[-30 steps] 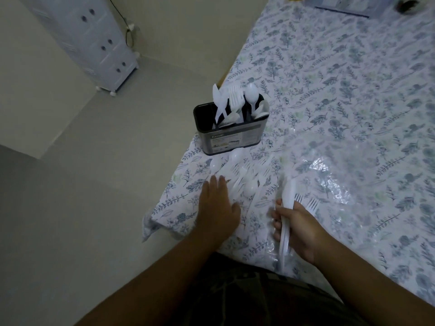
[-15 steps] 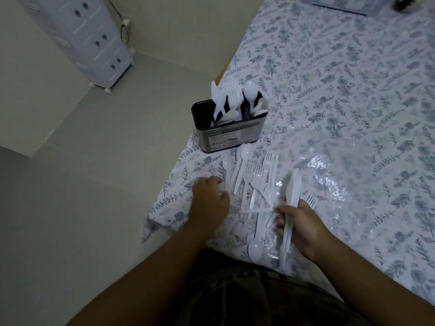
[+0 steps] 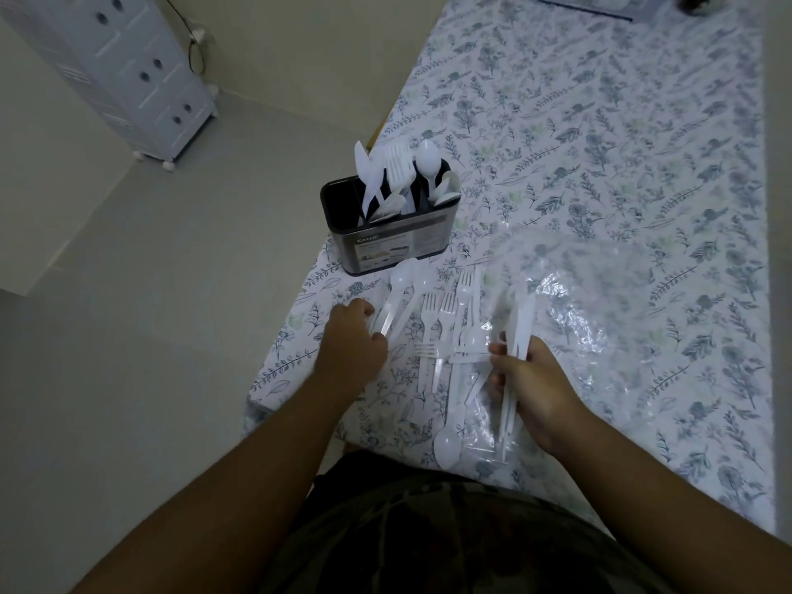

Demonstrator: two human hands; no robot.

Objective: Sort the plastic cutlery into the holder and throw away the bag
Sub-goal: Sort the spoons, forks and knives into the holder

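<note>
A dark cutlery holder (image 3: pixel 392 244) stands near the table's left edge with white knives, forks and spoons upright in its compartments. In front of it, loose white plastic cutlery (image 3: pixel 443 332) lies spread on the floral tablecloth. My left hand (image 3: pixel 349 347) is closed on the handle of a spoon (image 3: pixel 396 293) at the left of the pile. My right hand (image 3: pixel 529 383) grips a bundle of white knives (image 3: pixel 523 319) pointing away from me. A crumpled clear plastic bag (image 3: pixel 591 302) lies to the right of the pile.
The table (image 3: pixel 621 143) with its floral cloth stretches away to the far right; its left edge and near corner are close to the holder. A white drawer unit (image 3: pixel 128 66) stands on the floor at far left. Dark objects sit at the table's far end.
My left hand drew back from the pile and closed on a spoon handle, uncovering the spread cutlery. My right hand kept hold of the knives and shifted slightly.
</note>
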